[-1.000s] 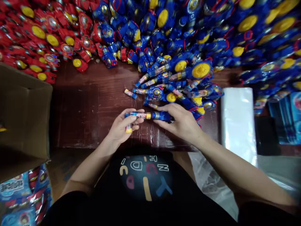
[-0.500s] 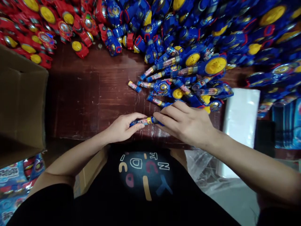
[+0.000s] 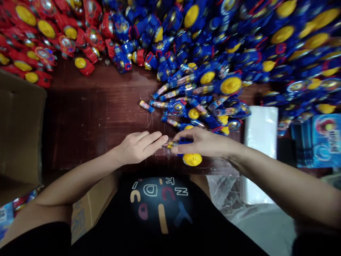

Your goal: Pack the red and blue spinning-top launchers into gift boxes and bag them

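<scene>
In front of my body, my left hand (image 3: 141, 146) has its fingers closed over the left end of a small labelled tube (image 3: 168, 144) with a yellow band. My right hand (image 3: 206, 143) grips a blue plastic toy (image 3: 185, 141) with a round yellow disc (image 3: 192, 159), its thumb and fingers around the end where the tube meets it. The hands hide most of the joint. Just beyond them lies a cluster of similar blue toys (image 3: 178, 107) with tubes sticking out. A loose tube (image 3: 146, 106) rests on the table at the cluster's left.
Piles of red toys (image 3: 70, 32) and blue toys (image 3: 183, 44) cover the far side of the brown table (image 3: 87, 117). A cardboard box (image 3: 22, 131) stands at left. Clear plastic bags (image 3: 259, 142) lie at right, beside blue printed packaging (image 3: 327, 138).
The toy in my right hand has turned, bringing its yellow disc into view below the hand. My left hand has rolled over the tube, back upward. The whole view has shifted slightly.
</scene>
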`<act>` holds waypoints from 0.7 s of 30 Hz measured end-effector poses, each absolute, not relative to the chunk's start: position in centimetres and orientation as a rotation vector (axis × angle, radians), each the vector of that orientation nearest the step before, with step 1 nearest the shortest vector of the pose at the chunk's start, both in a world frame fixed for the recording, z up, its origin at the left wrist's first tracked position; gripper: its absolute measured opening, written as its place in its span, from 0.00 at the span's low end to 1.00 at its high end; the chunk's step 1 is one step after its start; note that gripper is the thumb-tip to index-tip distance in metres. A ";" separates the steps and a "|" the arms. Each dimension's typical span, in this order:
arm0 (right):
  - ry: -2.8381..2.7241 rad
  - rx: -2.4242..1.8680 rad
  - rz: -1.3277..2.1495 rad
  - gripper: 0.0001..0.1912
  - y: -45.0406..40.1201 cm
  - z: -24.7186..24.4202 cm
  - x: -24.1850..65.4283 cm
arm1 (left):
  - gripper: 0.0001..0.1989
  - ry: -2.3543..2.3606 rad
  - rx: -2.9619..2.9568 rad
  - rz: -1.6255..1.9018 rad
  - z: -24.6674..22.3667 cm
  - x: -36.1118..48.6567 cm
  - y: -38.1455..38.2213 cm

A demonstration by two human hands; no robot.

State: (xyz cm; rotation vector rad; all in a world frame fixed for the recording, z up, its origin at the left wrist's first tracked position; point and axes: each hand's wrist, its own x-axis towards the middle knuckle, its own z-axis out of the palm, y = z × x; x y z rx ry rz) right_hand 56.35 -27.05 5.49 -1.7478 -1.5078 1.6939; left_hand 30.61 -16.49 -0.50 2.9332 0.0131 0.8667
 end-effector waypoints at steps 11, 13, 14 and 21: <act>-0.812 -2.591 -0.159 0.34 -30.1 6.2 82.0 | 0.21 0.655 2.466 0.793 1.6 43.9 -8.5; -0.731 -2.758 0.059 0.39 -30.7 3.7 85.6 | 0.20 0.678 2.469 0.703 1.0 46.6 -7.2; -0.723 -2.775 0.150 0.40 -30.7 2.4 86.5 | 0.20 0.668 2.467 0.665 0.6 47.5 -6.8; -0.791 -2.639 0.075 0.32 -31.1 -0.7 83.5 | 0.31 0.693 1.973 0.800 -0.4 43.1 -7.9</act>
